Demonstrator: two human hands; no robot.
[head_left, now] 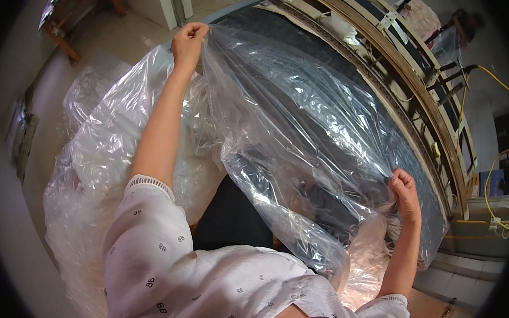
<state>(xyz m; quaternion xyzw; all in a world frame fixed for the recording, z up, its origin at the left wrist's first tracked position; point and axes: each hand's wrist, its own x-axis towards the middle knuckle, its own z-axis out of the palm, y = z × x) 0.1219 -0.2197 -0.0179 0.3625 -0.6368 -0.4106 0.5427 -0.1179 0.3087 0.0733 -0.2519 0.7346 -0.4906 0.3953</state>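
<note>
Colourless plastic sheet (pixel 334 133), white shirt (pixel 215 281) — black-patterned

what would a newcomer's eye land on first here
Probably the shiny clear plastic sheet across the middle, its edge pinched by the left hand at the top and the right hand at lower right. Next might come the crumpled plastic gleaming on the left, then the long wooden frame curving down the right side in this fisheye view.

Clear film (pixel 316 126) partly covers the dark table (pixel 282 32).
</note>
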